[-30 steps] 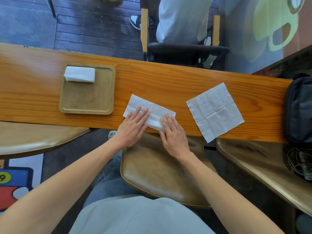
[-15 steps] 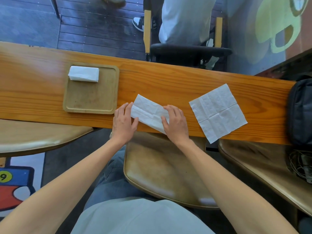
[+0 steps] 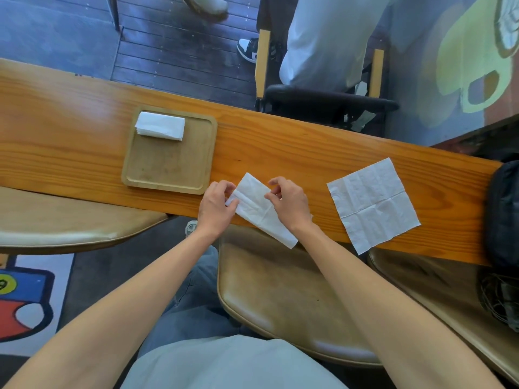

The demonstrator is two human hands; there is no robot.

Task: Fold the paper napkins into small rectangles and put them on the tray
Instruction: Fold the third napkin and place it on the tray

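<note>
The left hand (image 3: 216,206) pinches the left edge of a half-folded napkin (image 3: 259,210) between thumb and fingers, and the right hand (image 3: 290,204) pinches the opposite long edge near its far end. Both hands are closed on the paper, neither spread flat. The strip lies slantwise at the near edge of the wooden counter (image 3: 280,153), its near corner hanging out past the edge over the seat below. It is lifted a little at the far end; how much of it rests on the wood I cannot tell.

The step in hand looks like the next fold, which shortens the long strip into a small rectangle. To do it well, I would bring the strip fully back onto the counter first — a fold made over the overhang has nothing firm beneath it. Then match corner to corner and edge to edge before pressing, and run the fingertips along the crease from the middle outward, since thin tissue creeps and wrinkles easily.

One folded napkin (image 3: 160,126) already lies in the far left corner of the wooden tray (image 3: 168,186), which sits just to the left of the hands. An open napkin (image 3: 373,204) waits flat on the counter to the right — its near corner also past the edge.
</note>
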